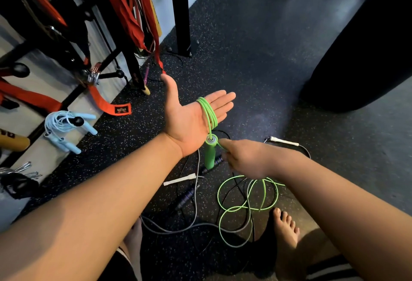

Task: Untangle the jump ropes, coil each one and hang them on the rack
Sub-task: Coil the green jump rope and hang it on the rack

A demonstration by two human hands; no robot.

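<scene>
1. Loads of open floor (256, 57) ahead and off to the right, right up to a big dark rounded bag (367, 46) at the right edge. Black post (179, 12) upright straight ahead, near the wall
2. Way tighter on the left: black rack (109, 75) along the wall with ball-ended pegs poking out, and orange straps (131, 12) hanging nearly to the floor
3. Left grip (189, 113) held out over the floor, palm up, fingers straight and wide, not closed on anything. Green rope (209, 113) wound in several loops across the palm at the base of the fingers
4. Green handle (210, 153) dangling just below the heel of that palm: smooth matte cylinder with a metal ring on top
5. Right grip (243, 158) just beside the handle, fingers curled, pinching the green rope where it leaves the coil. Bit blurry, so can't tell which fingers
6. Rest of the green rope in loose open loops on the floor under the right forearm, near a bare foot (286, 229). Thin, glossy, very bright
7. Same patch of floor, all crossing each other: grey cord (196, 202), a thin black cord, a dark ribbed handle (186, 198), plus two white tapered handles (179, 179) well apart
8. Light blue rope (64, 126) coiled and hung on a low rack peg at the left, both handles dangling
9. Floor itself: matte black rubber with pale speckles
</scene>
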